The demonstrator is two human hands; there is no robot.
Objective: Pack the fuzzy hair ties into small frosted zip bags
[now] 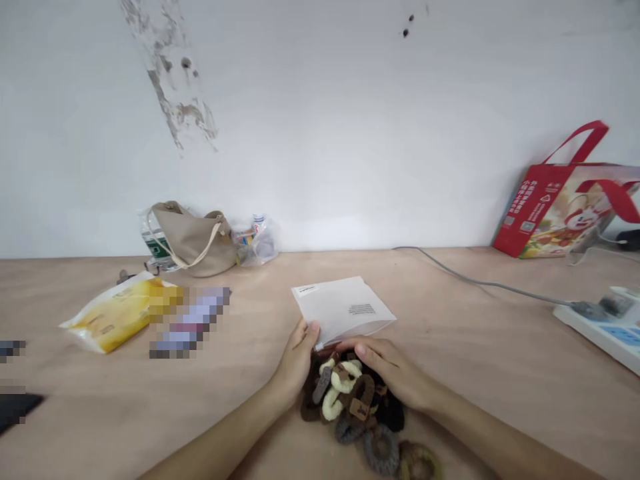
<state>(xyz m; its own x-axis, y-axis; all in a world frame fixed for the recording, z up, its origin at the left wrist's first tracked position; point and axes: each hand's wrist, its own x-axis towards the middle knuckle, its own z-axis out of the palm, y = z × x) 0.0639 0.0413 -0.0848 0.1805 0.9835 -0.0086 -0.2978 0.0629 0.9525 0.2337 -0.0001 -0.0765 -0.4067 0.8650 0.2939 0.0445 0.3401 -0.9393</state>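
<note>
A white frosted zip bag (pixel 343 303) with small printed text lies flat, its mouth towards me. My left hand (pixel 299 357) grips the bag's near left corner, thumb on top. My right hand (pixel 387 367) reaches in from the right with fingers stretched along the bag's mouth and the thumb apart; its fingertips are partly hidden. Between my hands and just below the bag sits a pile of fabric hair ties (pixel 345 387) in brown, cream, grey and black. A grey hair tie (pixel 381 451) and an olive-brown hair tie (pixel 420 461) lie at the pile's near edge.
Left on the table (pixel 480 353) are a yellow-and-white packet (pixel 125 310) and a blurred purple item (pixel 193 323). A taupe bag (pixel 197 240) and a clear plastic bag (pixel 260 243) stand by the wall. Right are a red shopping bag (pixel 565 207), a power strip (pixel 607 333) and its grey cable (pixel 470 277).
</note>
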